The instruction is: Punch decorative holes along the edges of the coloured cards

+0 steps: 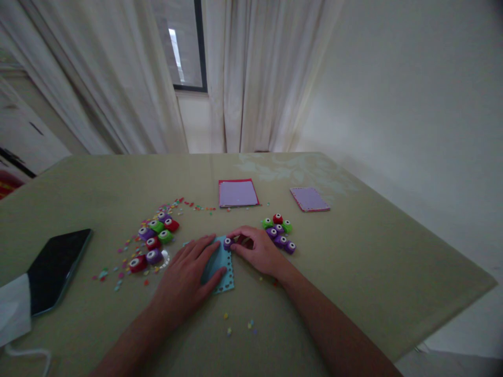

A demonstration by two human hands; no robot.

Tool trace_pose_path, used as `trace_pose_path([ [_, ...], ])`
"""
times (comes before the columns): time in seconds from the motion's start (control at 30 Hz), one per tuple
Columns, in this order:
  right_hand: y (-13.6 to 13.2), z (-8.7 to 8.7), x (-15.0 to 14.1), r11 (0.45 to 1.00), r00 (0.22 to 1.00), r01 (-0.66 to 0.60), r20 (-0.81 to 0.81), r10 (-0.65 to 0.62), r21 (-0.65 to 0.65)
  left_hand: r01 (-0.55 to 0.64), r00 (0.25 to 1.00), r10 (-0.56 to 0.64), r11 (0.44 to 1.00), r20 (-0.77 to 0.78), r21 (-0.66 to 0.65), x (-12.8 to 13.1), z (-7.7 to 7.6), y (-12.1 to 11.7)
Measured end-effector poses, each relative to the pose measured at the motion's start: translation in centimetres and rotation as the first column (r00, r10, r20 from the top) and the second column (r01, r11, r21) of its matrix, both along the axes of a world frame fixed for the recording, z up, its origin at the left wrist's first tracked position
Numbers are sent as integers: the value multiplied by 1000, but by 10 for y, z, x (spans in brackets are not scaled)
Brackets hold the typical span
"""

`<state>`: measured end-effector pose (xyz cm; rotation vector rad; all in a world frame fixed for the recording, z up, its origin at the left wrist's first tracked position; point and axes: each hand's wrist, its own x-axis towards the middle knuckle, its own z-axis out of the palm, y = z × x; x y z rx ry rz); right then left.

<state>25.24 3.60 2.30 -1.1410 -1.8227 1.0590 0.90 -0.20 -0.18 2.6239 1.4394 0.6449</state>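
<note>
A light blue sheet of paper (225, 281) lies on the table, with small shapes punched along its right and lower edges. My left hand (187, 269) rests flat on it, fingers spread, covering much of its left side. At the sheet's upper right corner sits a small purple craft punch (228, 243) with an eye-like top. The thumb and fingers of my right hand (257, 248) are closed on this punch. How far the paper goes into its slot is hidden. To the right lies a cluster of purple, green and red punches (280, 240).
More coloured punches (152, 243) stand left among scattered paper confetti (124, 246). Behind are a lilac sheet on red (238, 193) and a smaller edge-punched one (310, 199). A dark tablet (57, 269) and white paper (14, 309) lie far left. The table edge runs along the right.
</note>
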Motion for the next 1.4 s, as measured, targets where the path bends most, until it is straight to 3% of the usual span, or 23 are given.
trace_pose_path([
  [0.63, 0, 3, 0, 999, 1000, 12, -16, -12, -46, -11, 999, 12, 1000, 38, -25, 1, 1, 0],
  [0.87, 16, 3, -7, 967, 989, 132, -36, -143, -218, -12, 998, 16, 998, 69, -54, 4, 5, 0],
  [1.17, 27, 12, -12, 937, 992, 128, 56, -116, -325, -28, 996, 32, 998, 81, -50, 9, 9, 1],
  [1.4, 27, 23, -17, 908, 970, 199, 207, -129, -368, -32, 995, 36, 998, 94, -49, 10, 10, 0],
])
